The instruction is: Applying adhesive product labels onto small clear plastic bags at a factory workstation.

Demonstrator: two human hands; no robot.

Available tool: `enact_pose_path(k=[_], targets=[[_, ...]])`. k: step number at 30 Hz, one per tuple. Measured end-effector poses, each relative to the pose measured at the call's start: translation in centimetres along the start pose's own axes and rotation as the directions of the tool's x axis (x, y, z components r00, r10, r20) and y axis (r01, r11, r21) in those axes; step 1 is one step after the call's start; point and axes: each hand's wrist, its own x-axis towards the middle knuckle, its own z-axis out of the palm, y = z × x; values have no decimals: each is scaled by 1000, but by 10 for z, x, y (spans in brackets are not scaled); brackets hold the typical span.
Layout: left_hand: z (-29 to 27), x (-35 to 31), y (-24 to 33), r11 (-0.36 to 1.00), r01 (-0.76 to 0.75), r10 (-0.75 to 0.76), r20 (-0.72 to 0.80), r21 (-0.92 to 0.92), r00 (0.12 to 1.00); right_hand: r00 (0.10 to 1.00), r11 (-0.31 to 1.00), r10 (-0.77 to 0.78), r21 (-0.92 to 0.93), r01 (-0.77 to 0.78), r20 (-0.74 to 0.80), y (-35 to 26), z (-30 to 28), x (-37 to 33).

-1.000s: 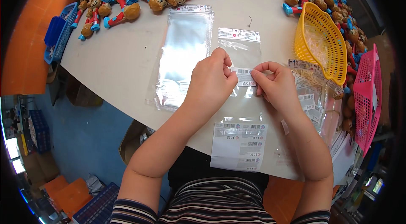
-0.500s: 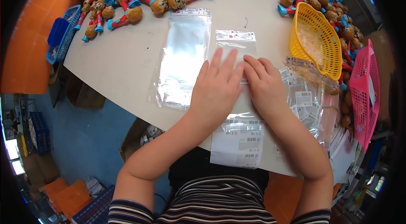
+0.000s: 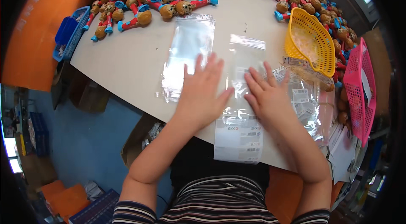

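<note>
My left hand [image 3: 199,93], fingers spread, is over the lower right part of a stack of clear, shiny plastic bags [image 3: 192,40]. Whether it touches the stack I cannot tell. My right hand [image 3: 272,99] is spread too, its fingertips at the right side of a single clear bag [image 3: 249,57] with a printed header. A small white label shows on that bag near the right fingertips. Between my forearms, a white sheet of labels [image 3: 237,143] lies at the table's near edge, partly under clear plastic.
Dolls with brown heads and red bodies [image 3: 169,10] are heaped along the far edge. At right are a yellow basket [image 3: 311,19], a pink basket [image 3: 357,109] and a clear bag of labels [image 3: 311,116]. A blue basket [image 3: 78,29] stands at far left.
My left hand has moved left, off the single bag and toward the stack. My right hand has shifted slightly right and spread its fingers. The single bag sits a little farther right.
</note>
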Motion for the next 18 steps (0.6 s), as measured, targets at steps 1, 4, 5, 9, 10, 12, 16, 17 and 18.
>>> enact_pose_path(k=[1, 4, 5, 9, 10, 12, 16, 17, 18], targets=[[-14, -5, -6, 994, 73, -84, -138, -80, 987, 999, 998, 41, -56, -41, 14, 3, -6, -3], [-42, -33, -15, 938, 221, -262, -128, -268, 957, 998, 998, 55, 3, -55, 11, 31, -24, -17], [-38, -43, -11, 936, 224, -265, -126, -273, 956, 998, 999, 49, 21, -50, 42, 44, -25, -23], [-25, -70, 25, 945, -35, 28, -26, -324, 999, 1000, 999, 28, 23, -28, -7, 76, -21, -45], [-24, -71, 32, 957, -50, 49, -13, -286, 999, 996, 999, 37, 2, -37, -77, 74, -26, -49], [-19, -68, 33, 973, 17, -19, -6, -232, 1000, 979, 996, 33, 84, -16, -200, 59, -39, -52], [-14, -65, 35, 960, 86, -81, 31, -267, 996, 993, 841, -7, 536, 71, -121, -7, -37, -59], [-12, -63, 34, 959, 80, -74, 32, -272, 997, 987, 835, -76, 531, 142, -144, -25, -33, -57], [-12, -62, 33, 943, 86, -66, 72, -322, 995, 986, 835, -75, 531, 143, -146, -36, -26, -55]])
